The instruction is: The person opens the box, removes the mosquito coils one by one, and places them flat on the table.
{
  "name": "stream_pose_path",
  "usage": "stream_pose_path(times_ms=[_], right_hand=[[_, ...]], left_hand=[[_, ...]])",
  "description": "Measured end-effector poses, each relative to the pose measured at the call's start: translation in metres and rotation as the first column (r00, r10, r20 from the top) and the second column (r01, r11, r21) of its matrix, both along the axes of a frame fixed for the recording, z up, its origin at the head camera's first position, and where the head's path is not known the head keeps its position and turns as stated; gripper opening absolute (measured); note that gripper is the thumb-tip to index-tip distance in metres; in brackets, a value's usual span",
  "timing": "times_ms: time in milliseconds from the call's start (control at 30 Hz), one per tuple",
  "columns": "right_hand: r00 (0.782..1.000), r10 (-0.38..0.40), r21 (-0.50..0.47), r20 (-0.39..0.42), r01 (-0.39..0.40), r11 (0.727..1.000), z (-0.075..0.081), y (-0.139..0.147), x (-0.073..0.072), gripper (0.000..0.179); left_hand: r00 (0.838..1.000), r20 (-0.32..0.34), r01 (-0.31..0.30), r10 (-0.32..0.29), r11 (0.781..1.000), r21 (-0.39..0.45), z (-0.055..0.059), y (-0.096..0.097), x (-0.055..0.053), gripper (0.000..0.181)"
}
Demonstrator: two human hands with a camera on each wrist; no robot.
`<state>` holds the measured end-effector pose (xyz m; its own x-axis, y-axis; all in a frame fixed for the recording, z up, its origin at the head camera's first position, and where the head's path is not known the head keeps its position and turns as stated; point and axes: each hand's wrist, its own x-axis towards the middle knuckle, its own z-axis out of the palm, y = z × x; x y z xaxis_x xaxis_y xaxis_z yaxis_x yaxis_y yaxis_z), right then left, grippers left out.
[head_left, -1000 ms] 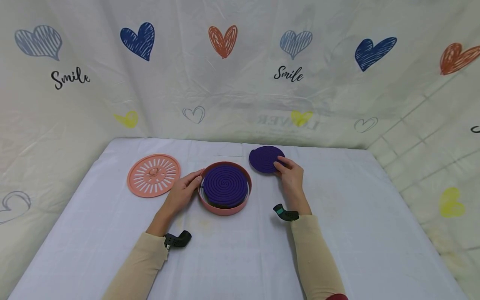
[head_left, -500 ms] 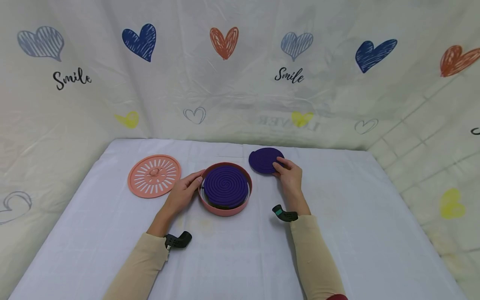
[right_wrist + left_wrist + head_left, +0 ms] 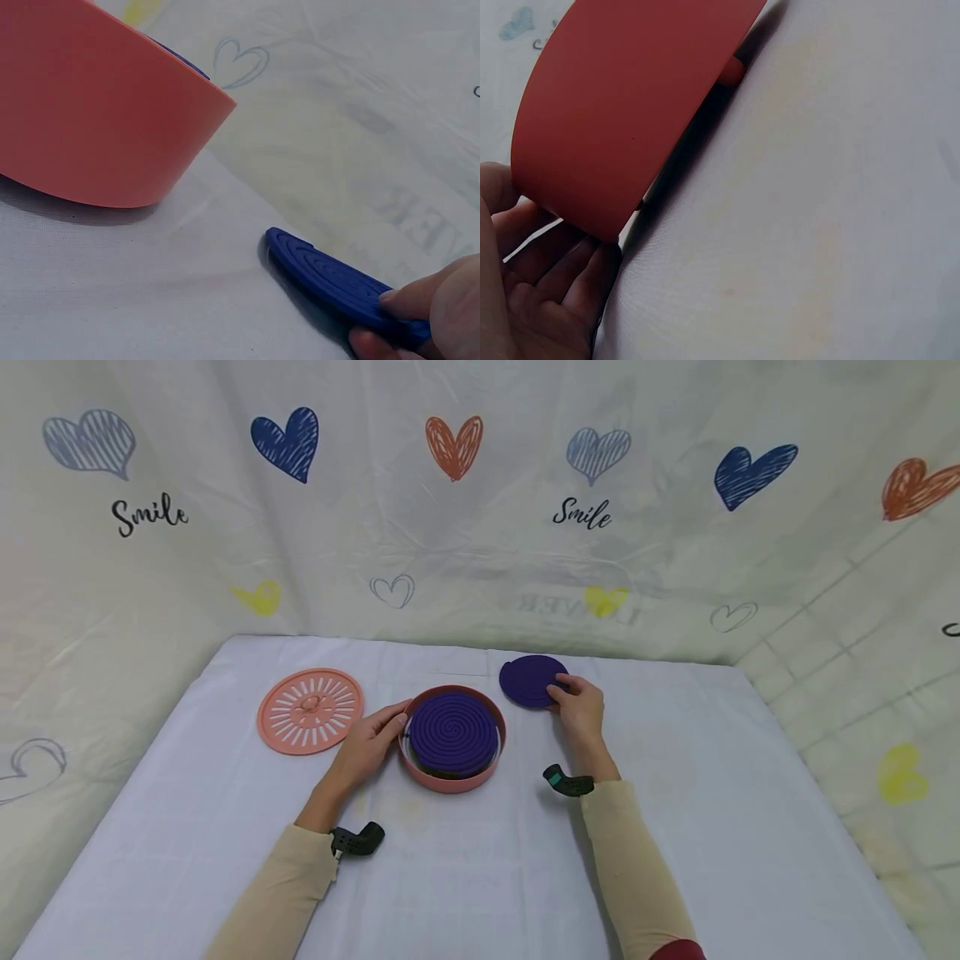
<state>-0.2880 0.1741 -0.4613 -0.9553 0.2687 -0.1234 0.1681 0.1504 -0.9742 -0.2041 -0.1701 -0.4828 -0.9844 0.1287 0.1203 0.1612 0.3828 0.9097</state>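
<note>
A round coral holder [image 3: 452, 786] stands mid-table with a purple-blue spiral mosquito coil [image 3: 453, 734] lying inside it. My left hand [image 3: 362, 749] grips the holder's left side, thumb at the rim. In the left wrist view, fingers [image 3: 555, 277] curl under the lower edge of the holder's wall [image 3: 622, 97]. To the right and farther back, my right hand [image 3: 582, 709] pinches the near-right edge of a second mosquito coil [image 3: 528, 681]. The right wrist view shows this coil [image 3: 330, 281] low over the white cloth, thumb on top and a finger beneath.
A coral slotted lid [image 3: 310, 711] with a small central loop lies flat to the left of the holder. White cloth [image 3: 450, 877] covers the table. Behind it hangs a pale curtain [image 3: 495, 552] printed with hearts. Each wrist wears a black camera mount [image 3: 358, 839].
</note>
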Motion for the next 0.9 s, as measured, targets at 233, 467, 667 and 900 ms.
stream_pose_path(times_ms=[233,467,667,900], right_hand=[[1.000,0.025,0.167,0.010,-0.026,0.986,0.0031,-0.0002,0.0020,0.036],[1.000,0.031,0.258,0.001,-0.030,0.966,0.0038,0.0003,0.0060,0.037],[0.999,0.036,0.343,-0.027,-0.024,0.939,0.0019,0.0026,0.0062,0.037],[0.995,0.068,0.498,-0.074,-0.022,0.867,0.0029,0.0040,0.0048,0.034]], left_hand=[[1.000,-0.015,-0.009,0.009,1.000,-0.022,-0.0007,-0.0016,0.0000,0.045],[1.000,-0.027,-0.006,0.005,1.000,-0.020,0.0002,0.0008,0.0004,0.046],[1.000,-0.023,-0.005,0.005,1.000,-0.013,-0.0020,0.0013,-0.0003,0.046],[1.000,-0.021,-0.002,0.002,1.000,-0.005,-0.0021,-0.0008,-0.0016,0.045]])
